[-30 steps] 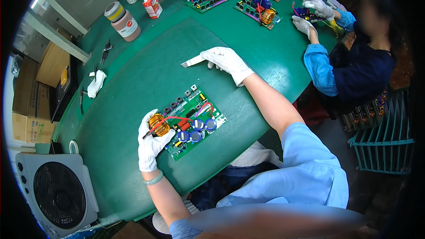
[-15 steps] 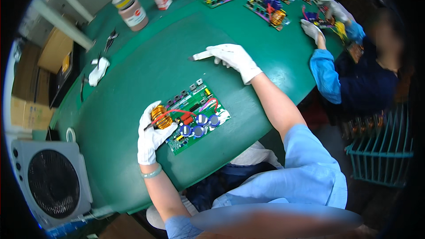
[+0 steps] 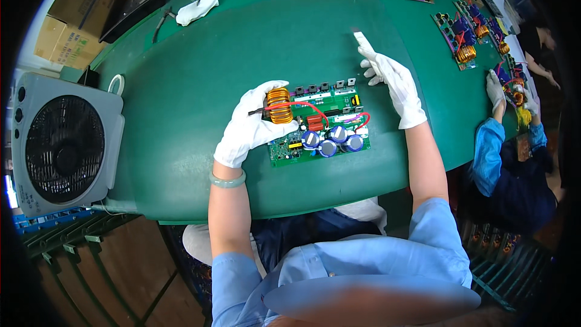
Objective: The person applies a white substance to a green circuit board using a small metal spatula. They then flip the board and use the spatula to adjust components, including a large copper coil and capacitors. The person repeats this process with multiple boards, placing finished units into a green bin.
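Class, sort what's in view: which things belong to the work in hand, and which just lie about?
In use: circuit board, its coil in the left hand; thin white object in the right hand.

Apparently aside: fan, white cloth, cardboard box.

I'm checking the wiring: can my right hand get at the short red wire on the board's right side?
Probably yes: nothing shows between your right hand and that wire; your left hand is at the other end of the board. The right holds a white tool, though.

Table (image 3: 175, 85) (green) with circuit boards (image 3: 327, 114).
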Motion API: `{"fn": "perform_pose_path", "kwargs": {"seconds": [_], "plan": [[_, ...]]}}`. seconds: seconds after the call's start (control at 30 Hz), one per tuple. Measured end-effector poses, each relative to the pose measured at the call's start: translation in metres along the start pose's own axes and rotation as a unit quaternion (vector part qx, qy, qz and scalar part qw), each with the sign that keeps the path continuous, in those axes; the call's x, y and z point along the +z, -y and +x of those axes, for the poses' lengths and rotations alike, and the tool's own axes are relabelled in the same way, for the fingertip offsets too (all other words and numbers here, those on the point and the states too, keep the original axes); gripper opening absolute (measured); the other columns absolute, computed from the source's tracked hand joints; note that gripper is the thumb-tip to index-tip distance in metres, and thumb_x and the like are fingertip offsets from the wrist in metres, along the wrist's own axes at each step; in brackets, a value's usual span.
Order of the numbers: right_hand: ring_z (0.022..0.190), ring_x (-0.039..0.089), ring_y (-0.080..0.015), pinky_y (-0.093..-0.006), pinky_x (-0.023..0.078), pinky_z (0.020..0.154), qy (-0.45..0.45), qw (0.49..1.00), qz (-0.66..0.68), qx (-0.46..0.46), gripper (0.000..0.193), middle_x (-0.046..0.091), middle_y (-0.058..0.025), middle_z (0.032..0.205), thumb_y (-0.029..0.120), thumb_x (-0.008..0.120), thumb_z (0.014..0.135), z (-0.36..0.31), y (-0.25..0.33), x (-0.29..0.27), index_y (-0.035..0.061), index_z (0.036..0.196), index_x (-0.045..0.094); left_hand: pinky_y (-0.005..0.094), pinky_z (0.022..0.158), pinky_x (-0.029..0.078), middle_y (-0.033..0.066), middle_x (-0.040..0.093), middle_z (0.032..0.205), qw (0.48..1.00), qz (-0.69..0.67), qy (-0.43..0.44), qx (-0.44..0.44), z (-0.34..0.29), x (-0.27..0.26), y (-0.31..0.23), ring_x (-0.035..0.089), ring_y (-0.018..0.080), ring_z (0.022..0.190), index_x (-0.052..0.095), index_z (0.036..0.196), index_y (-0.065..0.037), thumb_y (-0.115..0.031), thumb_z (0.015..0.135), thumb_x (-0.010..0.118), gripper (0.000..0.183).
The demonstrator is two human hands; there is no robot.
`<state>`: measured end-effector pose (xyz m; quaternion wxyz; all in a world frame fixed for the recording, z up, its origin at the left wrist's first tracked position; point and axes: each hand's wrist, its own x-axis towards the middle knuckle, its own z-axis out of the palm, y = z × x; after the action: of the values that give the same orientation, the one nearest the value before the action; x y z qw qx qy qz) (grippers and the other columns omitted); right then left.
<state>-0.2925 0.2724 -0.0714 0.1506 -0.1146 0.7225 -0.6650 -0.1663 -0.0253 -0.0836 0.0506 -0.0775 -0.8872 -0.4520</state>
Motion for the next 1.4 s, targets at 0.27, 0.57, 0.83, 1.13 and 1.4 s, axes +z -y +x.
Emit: {"fn": "perform_pose_path", "kwargs": {"seconds": [0.27,0.57,0.83,1.13,1.4], "plan": [[0.073,0.054,-0.0073,-0.0218,0.046,0.065,0.000,0.984,0.179,0.024,0.066,0.063,-0.0053,0.093,0.016,0.064,0.092,-0.002,0.002,0.013,-0.0021,0.147,0.032,0.0385,0.099,0.046,0.0119,0.060,0.120,0.999,0.039,0.008,-0.016,0.002,0.000,-0.005,0.058,0.0291,0.111,0.054,0.128,-0.010,-0.027,0.064,0.087,0.074],[0.074,0.060,-0.0149,-0.0256,0.048,0.063,0.026,0.940,0.335,0.055,0.054,0.060,-0.0110,0.099,0.006,0.058,0.081,-0.006,-0.010,0.010,-0.0033,0.133,0.046,0.0408,0.101,0.044,0.0115,0.060,0.127,0.999,0.026,0.026,-0.021,0.003,-0.003,-0.014,0.055,0.0317,0.113,0.049,0.138,-0.012,-0.024,0.062,0.087,0.085],[0.064,0.050,-0.0155,-0.0256,0.042,0.055,0.001,0.938,0.345,0.042,0.045,0.054,-0.0094,0.087,0.003,0.053,0.075,0.000,-0.018,0.005,0.0000,0.120,0.052,0.0404,0.100,0.044,0.0106,0.059,0.127,0.998,0.046,0.013,0.048,0.007,-0.001,-0.010,0.056,0.0315,0.112,0.051,0.133,-0.009,-0.015,0.061,0.084,0.079],[0.061,0.046,-0.0126,-0.0234,0.036,0.050,0.007,0.952,0.307,-0.016,0.014,0.055,-0.0137,0.089,0.005,0.054,0.083,0.001,-0.024,0.011,0.0056,0.097,0.053,0.0402,0.096,0.043,0.0109,0.062,0.119,0.989,0.041,-0.038,0.140,0.006,-0.001,-0.014,0.059,0.0302,0.109,0.058,0.118,-0.008,-0.012,0.061,0.083,0.063],[0.053,0.041,-0.0072,-0.0207,0.031,0.046,-0.026,0.982,0.187,-0.026,0.017,0.063,-0.0093,0.085,0.010,0.052,0.089,0.002,-0.017,0.015,-0.0010,0.099,0.061,0.0411,0.098,0.039,0.0111,0.060,0.124,0.975,0.069,-0.039,0.206,-0.001,-0.007,-0.022,0.056,0.0296,0.113,0.056,0.124,-0.005,-0.021,0.073,0.073,0.056]]}}
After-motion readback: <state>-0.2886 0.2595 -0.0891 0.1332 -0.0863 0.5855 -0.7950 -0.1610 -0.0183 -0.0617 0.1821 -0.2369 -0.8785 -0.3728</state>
